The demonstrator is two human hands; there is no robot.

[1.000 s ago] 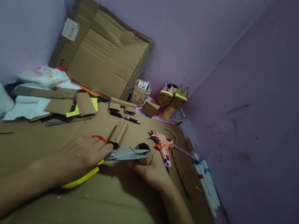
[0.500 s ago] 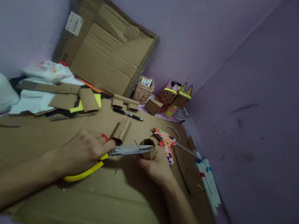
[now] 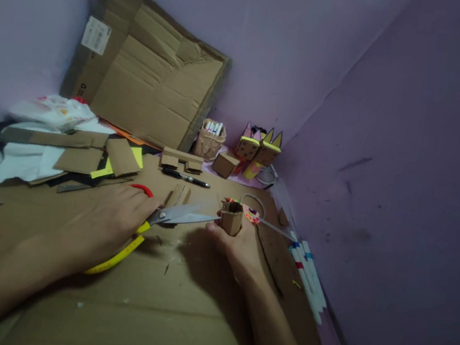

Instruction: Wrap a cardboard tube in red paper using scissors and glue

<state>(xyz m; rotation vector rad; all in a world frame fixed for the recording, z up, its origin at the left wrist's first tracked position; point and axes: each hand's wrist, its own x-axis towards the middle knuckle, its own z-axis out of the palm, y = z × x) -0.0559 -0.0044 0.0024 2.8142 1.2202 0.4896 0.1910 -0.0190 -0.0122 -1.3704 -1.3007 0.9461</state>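
Beyond lie a black pen (image 3: 186, 178) and markers (image 3: 307, 276); the left hand (image 3: 114, 221) grips scissors (image 3: 163, 216), the right hand (image 3: 239, 252) an open-topped brown cardboard tube (image 3: 230, 223).

Stretched forward with left arm (image 3: 21, 265) and right arm (image 3: 275, 329), both bare.
Holds the left grip (image 3: 121, 220) curled, with its back upward, ahead of an arm slanting in from the left; holds the right grip (image 3: 239, 250) curled too, apart and to its right, with the thumb (image 3: 218, 233) toward it.
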